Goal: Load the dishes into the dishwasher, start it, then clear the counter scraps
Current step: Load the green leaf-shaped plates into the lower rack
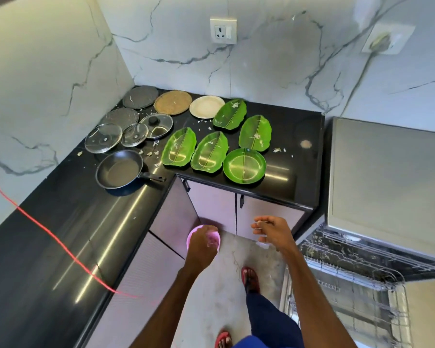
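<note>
Head view: left hand [202, 247] hangs over pink bowl [189, 237] and hides most of it; cannot tell its grip. Right hand [271, 232] loosely curled, pinch unclear. Green plates [209, 153] lie on counter [299, 177] beyond both hands. Dishwasher rack [337, 254], right of right hand, cut off at frame edge.

bare forearms [176, 297], navy blue trousers [269, 320], red open-toed sandals [250, 277] on both feet

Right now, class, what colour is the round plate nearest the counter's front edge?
Bright translucent green; the round plate shows best in the head view.
</note>
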